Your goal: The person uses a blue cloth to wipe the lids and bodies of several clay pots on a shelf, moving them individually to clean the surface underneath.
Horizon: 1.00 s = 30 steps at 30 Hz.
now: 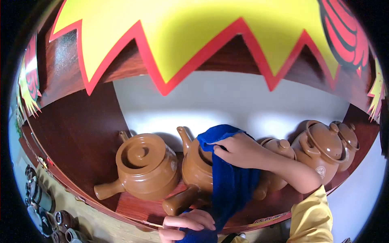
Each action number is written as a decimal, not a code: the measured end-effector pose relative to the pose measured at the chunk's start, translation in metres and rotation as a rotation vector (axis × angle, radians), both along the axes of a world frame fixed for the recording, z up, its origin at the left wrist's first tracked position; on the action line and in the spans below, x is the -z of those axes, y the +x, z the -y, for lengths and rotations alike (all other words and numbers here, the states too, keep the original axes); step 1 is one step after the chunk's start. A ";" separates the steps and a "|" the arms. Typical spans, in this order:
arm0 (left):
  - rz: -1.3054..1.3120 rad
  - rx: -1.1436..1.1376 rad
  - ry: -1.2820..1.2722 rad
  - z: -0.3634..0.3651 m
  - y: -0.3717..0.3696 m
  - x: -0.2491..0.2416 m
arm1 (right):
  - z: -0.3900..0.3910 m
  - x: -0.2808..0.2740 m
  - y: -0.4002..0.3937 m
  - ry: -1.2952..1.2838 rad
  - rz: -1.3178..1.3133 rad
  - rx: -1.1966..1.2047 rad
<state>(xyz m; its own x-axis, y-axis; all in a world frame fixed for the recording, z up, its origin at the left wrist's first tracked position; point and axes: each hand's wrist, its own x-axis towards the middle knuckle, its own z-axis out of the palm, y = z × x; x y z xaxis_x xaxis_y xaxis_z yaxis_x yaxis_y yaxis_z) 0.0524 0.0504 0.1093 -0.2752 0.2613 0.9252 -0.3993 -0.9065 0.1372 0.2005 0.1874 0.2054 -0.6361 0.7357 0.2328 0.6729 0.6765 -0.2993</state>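
Note:
My right hand (237, 150) grips a blue cloth (233, 188) and presses it on top of a brown clay pot (196, 168) with a spout and a side handle. The cloth drapes down the pot's right side and hides much of its top. Below, at the shelf's front edge, my left hand (188, 222) has its fingers curled round the lower end of the same cloth. Just above that hand the pot's stubby handle (180, 200) points toward me.
A lidded clay pot (142, 168) stands on the left, its handle jutting forward. Several more lidded pots (320, 146) line the right. A yellow and red zigzag board (194, 36) hangs across the shelf's top. Dark jars (65, 220) stand on the floor, lower left.

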 end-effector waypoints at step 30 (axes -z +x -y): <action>0.043 -0.057 -0.112 0.016 -0.006 0.008 | -0.016 0.003 0.017 0.236 0.069 -0.035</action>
<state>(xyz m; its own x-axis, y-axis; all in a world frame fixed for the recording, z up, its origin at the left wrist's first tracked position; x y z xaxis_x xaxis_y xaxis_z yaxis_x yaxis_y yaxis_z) 0.0462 0.0339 0.1010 -0.3314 0.3449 0.8782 -0.3552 -0.9079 0.2226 0.2179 0.2036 0.2026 -0.6803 0.6436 0.3507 0.6614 0.7453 -0.0846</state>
